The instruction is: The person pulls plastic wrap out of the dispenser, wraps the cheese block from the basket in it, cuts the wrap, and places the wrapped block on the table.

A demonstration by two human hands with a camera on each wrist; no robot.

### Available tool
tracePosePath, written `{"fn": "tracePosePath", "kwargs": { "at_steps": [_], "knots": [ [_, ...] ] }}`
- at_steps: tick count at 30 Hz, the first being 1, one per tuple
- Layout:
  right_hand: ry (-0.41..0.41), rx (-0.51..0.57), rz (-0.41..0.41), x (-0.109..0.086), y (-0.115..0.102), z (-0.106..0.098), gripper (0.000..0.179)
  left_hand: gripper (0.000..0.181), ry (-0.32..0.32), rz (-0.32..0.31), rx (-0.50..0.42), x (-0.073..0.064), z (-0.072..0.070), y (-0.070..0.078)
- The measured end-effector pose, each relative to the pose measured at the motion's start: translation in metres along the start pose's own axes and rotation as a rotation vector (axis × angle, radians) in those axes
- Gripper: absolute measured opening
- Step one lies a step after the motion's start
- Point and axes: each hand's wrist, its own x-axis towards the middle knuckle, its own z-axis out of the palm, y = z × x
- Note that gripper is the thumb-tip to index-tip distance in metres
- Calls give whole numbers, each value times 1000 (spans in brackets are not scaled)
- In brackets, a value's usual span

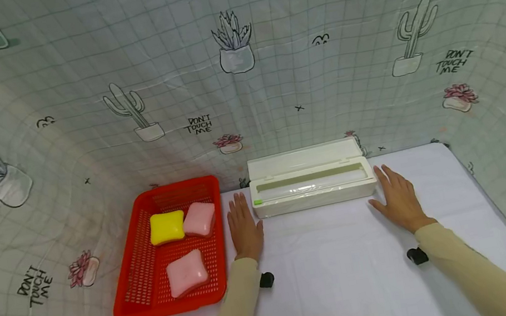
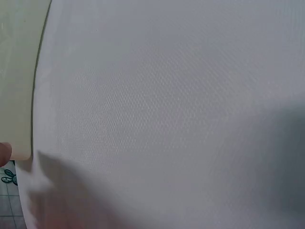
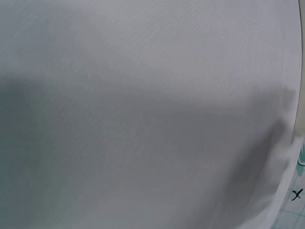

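Observation:
A long white box with a hinged lid raised at the back lies on the table; a pale slot runs along its top, with a small green piece at the left end. My left hand lies flat at its left end, fingers straight, thumb close to the front corner. In the left wrist view a fingertip shows against the box. At the opposite end my right hand has its fingers spread and straight, thumb near the box's front corner. Neither hand grips anything.
Left of my left hand stands a red plastic basket. Inside are a yellow pillow-shaped bar and two pink ones. A white cloth covers the table. Behind it hangs a curtain with a grid and cactus print.

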Motion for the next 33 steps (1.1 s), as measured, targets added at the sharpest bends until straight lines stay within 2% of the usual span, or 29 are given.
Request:
{"fn": "tracePosePath", "kwargs": {
  "at_steps": [5, 12, 15, 19, 22, 28, 33],
  "knots": [
    [42, 19, -3, 8, -1, 9, 93, 97, 17, -5, -32, 5, 6, -1],
    [102, 52, -28, 16, -1, 15, 90, 94, 41, 46, -8, 11, 10, -3],
    [89, 82, -19, 19, -3, 16, 92, 93, 33, 60, -7, 13, 11, -3],
    [64, 119, -8, 21, -5, 18, 93, 94, 13, 76, -62, 16, 10, -2],
    [79, 133, -15, 22, -6, 18, 92, 96, 7, 95, -94, 17, 9, 0],
    [129, 131, -49, 23, -8, 18, 86, 96, 40, 131, -86, 18, 11, 1],
    [162, 112, -73, 22, -9, 18, 79, 89, 94, 165, -96, 18, 16, 0]
  ]
}}
